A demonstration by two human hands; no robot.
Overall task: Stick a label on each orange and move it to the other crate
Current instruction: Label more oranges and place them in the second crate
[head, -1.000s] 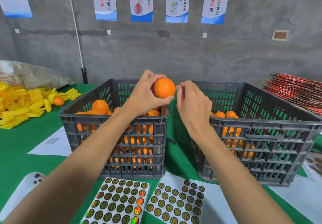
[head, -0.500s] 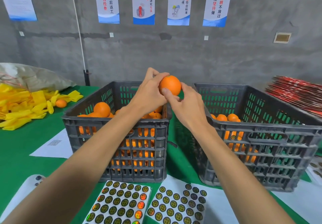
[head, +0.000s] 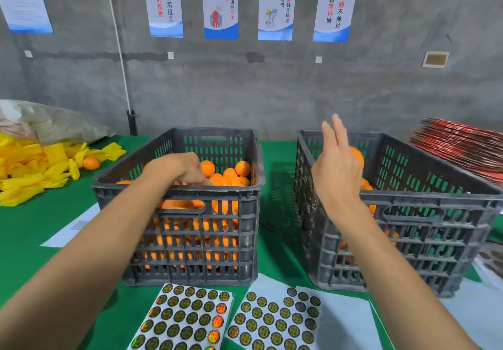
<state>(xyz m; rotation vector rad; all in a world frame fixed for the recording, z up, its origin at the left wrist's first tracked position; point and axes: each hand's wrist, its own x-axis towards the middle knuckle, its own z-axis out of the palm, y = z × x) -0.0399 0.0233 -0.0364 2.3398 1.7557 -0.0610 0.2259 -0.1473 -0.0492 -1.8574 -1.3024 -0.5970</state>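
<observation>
Dark grey slotted crates (head: 190, 240), orange oranges (head: 242, 168), green table cover (head: 30, 227), yellow wrappers (head: 32, 164) at left, gold-black round stickers (head: 187, 319) at bottom.

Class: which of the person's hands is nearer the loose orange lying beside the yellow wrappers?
Left. The left hand is inside the left crate, closer to that orange; the right hand is over the right crate.

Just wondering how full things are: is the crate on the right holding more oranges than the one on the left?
No, the left crate is heaped near its rim, while the right crate shows only a few oranges low inside.
</observation>
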